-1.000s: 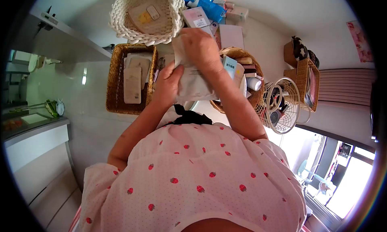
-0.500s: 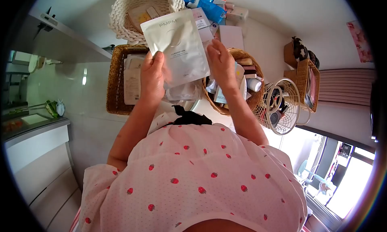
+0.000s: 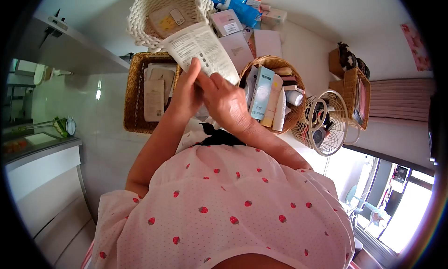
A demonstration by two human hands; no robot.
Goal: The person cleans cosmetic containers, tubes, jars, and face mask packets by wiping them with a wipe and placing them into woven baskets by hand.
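A white sheet mask pouch (image 3: 205, 47) is held up before me, its side with dense small print facing me. My left hand (image 3: 186, 94) is closed on the near edge, thumb lying over the print. Beside it, my right hand (image 3: 226, 103) grips the same edge with bent fingers, the two hands touching or nearly so. Behind the hands, flat packets (image 3: 154, 94) lie in a brown rectangular basket (image 3: 133, 96) on the left. A round wicker basket (image 3: 270, 60) on the right holds a light blue box (image 3: 262, 92), tubes and bottles.
A white knitted basket (image 3: 140, 24) holds a yellow-patterned packet. Blue packs (image 3: 242, 8) and pale boxes (image 3: 267, 44) lie at the back. A white wire basket (image 3: 333, 124) and a wicker holder (image 3: 352, 94) stand at the right. A grey panel (image 3: 74, 45) juts in at left.
The pouch has been turned from its plain labelled front to its printed back and is lower. My right hand has moved left from near the round basket onto the pouch.
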